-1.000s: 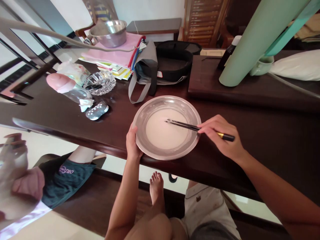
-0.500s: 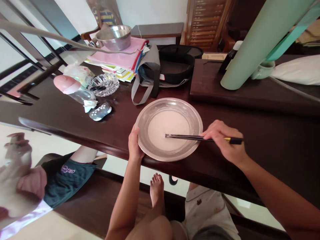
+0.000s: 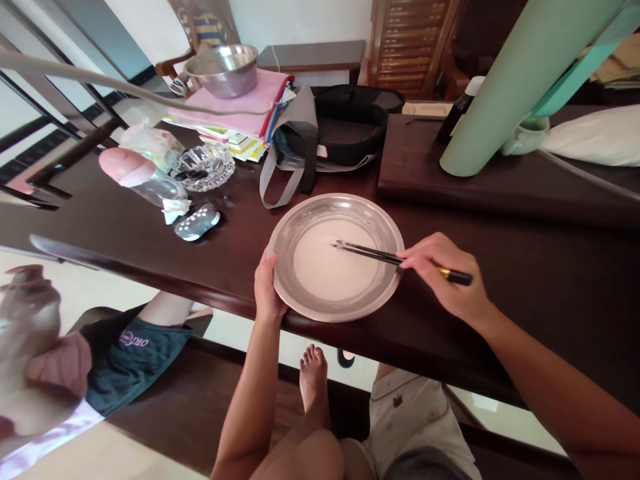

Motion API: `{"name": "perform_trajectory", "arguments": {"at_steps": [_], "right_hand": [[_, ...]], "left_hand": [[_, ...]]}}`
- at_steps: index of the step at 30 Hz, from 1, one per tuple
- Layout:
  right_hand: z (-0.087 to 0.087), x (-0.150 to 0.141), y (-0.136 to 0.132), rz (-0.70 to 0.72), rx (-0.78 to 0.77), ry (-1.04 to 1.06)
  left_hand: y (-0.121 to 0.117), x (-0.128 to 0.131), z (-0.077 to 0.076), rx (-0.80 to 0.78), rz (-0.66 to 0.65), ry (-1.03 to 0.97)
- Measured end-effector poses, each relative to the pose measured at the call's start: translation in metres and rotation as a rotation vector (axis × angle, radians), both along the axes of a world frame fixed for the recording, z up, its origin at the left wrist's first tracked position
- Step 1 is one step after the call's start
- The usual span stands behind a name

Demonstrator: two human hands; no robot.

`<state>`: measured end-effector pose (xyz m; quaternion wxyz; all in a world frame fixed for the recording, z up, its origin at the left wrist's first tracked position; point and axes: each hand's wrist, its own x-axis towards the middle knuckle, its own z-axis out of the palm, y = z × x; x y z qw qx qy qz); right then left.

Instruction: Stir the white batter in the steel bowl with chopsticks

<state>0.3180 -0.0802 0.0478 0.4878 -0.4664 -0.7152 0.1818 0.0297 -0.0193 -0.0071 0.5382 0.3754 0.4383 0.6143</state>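
A round metal basin (image 3: 280, 287) stands at the front edge of the dark wooden table, with a milky white liquid (image 3: 333, 270) in it. My left hand (image 3: 269, 287) grips the basin's left rim, the thumb on the outside near the top and the other fingers hidden behind or below. Black chopsticks (image 3: 373, 253) with a gold band are pinched in my right hand (image 3: 445, 273), just right of the basin. Their tips touch the white liquid near its middle, slightly apart from each other.
Left on the table (image 3: 240, 247) lie a grey remote-like device (image 3: 198, 223), a pink-capped bottle (image 3: 135, 175) and a glass ashtray (image 3: 205, 167). Behind are an open black bag (image 3: 345, 133) and a metal bowl (image 3: 225, 73) on papers. A green column (image 3: 505, 100) rises at right. Another person (image 3: 45, 353) sits left.
The chopstick tips have moved away from me through the liquid and spread a little apart. My right hand has shifted slightly left and up. My left hand stays on the rim.
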Motion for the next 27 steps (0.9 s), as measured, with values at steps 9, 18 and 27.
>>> {"name": "perform_trajectory", "arguments": {"at_steps": [9, 18, 27], "right_hand": [[0.0007, -0.0018, -0.0010, 0.047, 0.003, -0.014], [0.0023, -0.0029, -0.0009, 0.093, -0.006, -0.018], [0.0027, -0.0025, -0.0011, 0.105, 0.015, 0.004]], "left_hand": [[0.0002, -0.0007, -0.0011, 0.010, 0.005, -0.012], [0.0005, -0.0012, -0.0026, 0.004, 0.011, -0.018], [0.0000, -0.0014, -0.0016, 0.008, -0.004, -0.029]]}}
